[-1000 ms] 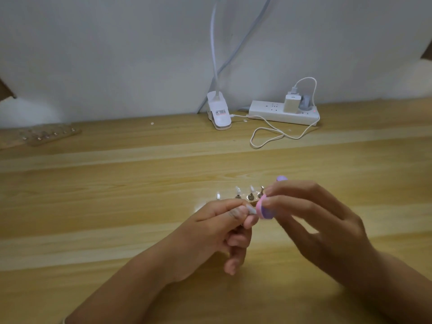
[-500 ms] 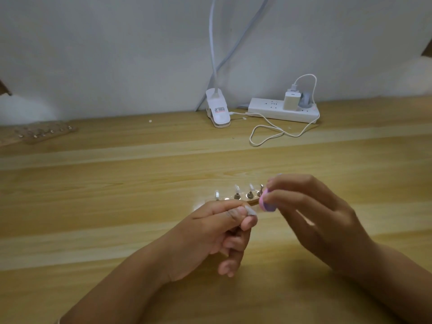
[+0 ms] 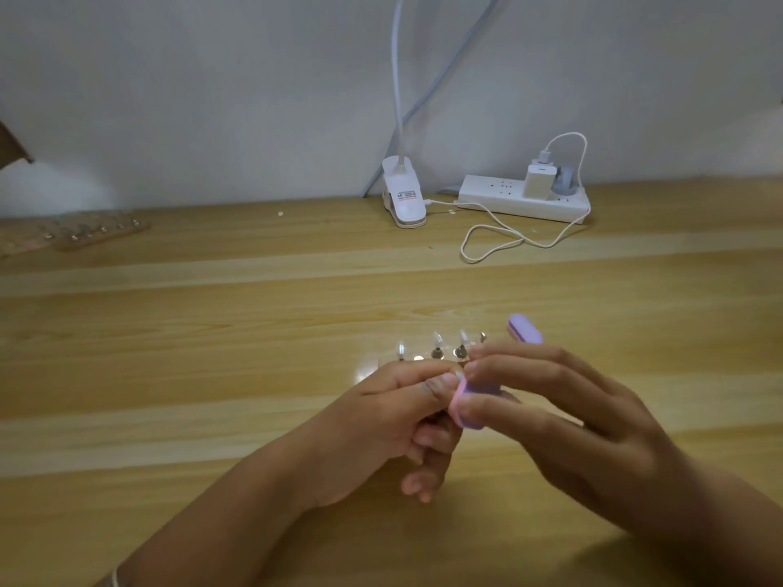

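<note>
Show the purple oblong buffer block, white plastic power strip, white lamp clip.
Purple oblong buffer block [image 3: 525,330], head view: far end.
White plastic power strip [image 3: 487,192], head view: left end.
White lamp clip [image 3: 403,193], head view: top face.

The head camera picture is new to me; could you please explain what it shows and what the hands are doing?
There is no machine here: a person wears one camera on the head, looking forward and down at their bare hands. The right hand grips a lilac buffer block and holds it against a small pale piece pinched by the left hand. Behind them on the wooden table stands a clear rack of tips. By the wall sit a clip lamp and a power strip with a charger.
</note>
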Demonstrator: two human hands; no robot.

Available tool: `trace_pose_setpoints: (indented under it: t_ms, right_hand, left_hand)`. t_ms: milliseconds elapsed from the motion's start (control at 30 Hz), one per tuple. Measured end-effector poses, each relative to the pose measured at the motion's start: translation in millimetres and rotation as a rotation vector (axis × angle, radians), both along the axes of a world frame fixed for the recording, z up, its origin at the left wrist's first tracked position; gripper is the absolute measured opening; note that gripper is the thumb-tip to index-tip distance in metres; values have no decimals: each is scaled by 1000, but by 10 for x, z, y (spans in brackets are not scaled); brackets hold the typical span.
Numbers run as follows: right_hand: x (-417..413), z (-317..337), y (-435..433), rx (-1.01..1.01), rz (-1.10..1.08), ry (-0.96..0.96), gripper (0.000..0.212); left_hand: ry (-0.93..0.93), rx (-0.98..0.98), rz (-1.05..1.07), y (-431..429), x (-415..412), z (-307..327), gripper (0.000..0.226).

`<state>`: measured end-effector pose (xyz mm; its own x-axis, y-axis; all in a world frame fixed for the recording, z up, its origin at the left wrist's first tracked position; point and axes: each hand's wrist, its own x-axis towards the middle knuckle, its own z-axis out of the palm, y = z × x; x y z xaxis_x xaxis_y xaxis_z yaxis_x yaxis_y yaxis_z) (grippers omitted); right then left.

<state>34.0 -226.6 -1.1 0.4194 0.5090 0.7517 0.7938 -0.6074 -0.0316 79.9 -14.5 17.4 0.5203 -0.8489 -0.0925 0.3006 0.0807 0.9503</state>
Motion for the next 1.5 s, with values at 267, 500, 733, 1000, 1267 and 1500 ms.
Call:
trace_pose_setpoints:
  t_ms: [267, 500, 733, 1000, 1267, 1500]
  right_hand:
    - [28, 14, -56, -13, -26, -11, 28]
    - [87, 58, -137, 63, -100, 23, 37]
    - [108, 87, -133, 75, -112, 70, 25]
    - [63, 57, -93, -11, -52, 46, 28]
    - [50, 19, -57, -25, -25, 38, 32]
    - [34, -25, -25, 25, -39, 86, 31]
  left_hand:
    - [-9, 8, 13, -16, -6, 8, 26]
    - [-17, 28, 7, -2, 7, 21, 26]
    - [-2, 22, -24, 14, 16, 37, 26]
    - [-99, 70, 63, -13, 13, 11, 25]
    - [-192, 116, 138, -34, 4, -7, 30]
    - [-250, 121, 161, -48, -6, -21, 27]
